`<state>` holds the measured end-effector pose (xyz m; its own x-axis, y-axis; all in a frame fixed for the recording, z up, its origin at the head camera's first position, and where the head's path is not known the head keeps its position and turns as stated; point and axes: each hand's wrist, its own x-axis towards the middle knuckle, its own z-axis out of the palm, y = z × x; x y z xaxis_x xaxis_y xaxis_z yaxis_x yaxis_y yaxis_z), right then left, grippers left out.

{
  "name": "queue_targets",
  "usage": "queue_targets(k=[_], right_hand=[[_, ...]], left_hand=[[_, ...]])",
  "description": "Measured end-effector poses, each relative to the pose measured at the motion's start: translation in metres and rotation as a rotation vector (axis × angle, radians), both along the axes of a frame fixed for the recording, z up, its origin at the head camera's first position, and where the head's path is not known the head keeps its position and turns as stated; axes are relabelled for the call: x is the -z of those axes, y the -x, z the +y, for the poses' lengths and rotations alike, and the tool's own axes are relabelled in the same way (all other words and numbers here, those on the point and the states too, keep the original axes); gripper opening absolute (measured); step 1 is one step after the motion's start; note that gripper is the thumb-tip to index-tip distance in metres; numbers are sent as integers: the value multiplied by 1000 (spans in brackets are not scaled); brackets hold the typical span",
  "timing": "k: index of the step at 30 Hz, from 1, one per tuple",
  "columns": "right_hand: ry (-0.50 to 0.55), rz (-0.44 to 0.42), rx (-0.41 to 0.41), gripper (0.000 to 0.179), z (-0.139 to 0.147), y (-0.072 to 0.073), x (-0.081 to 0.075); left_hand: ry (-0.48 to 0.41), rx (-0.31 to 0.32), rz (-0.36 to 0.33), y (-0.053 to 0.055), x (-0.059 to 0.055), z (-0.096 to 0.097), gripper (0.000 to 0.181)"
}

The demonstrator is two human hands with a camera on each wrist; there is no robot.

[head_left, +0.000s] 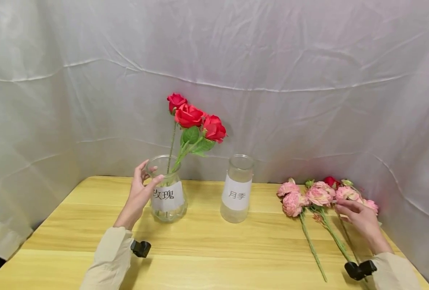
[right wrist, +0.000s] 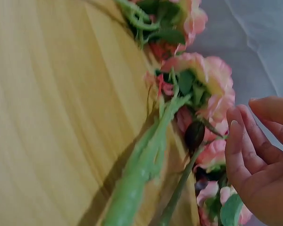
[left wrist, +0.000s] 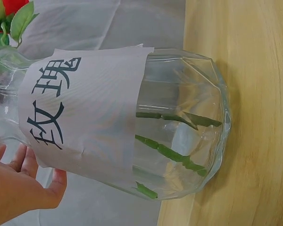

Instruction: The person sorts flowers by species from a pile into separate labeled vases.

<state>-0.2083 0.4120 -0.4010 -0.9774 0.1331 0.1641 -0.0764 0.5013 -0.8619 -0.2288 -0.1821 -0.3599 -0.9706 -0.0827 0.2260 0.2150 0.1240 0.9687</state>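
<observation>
My left hand (head_left: 142,193) holds a clear glass vase (head_left: 168,215) at its neck, thumb on the near side and fingers round the left. Its white label (left wrist: 85,108) carries black characters. Red roses (head_left: 190,116) with green leaves lean out of this vase, and their cut stems (left wrist: 170,153) show through its lower glass. Over at the right, my right hand (head_left: 361,219) hovers at several pink flowers (head_left: 319,194) lying on the table. Its fingers (right wrist: 257,141) are loosely bent, with nothing between them. Beside them lies a thin dark-stemmed flower; a red rose (head_left: 331,181) peeps out behind.
A narrower labelled glass vase (head_left: 236,213) stands upright between the hands. Green stems (head_left: 314,249) of the pink flowers point towards me on the wooden table (head_left: 200,257). Grey cloth (head_left: 236,48) hangs behind the table and at both sides.
</observation>
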Motion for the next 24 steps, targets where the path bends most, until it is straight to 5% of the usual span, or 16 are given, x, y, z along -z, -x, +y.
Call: queue_targets(k=[7,15,24], right_hand=[[-18,7,-2,21,12,-1,3],[-154,-88,45,42,20,-2,8],[-102,-204,19,47,29,3,14]], left_hand=[[4,6,-2,0,-1,0,78],[-5,16,-5,1,-1,1,77],[-7,21,3,3,-3,3,77]])
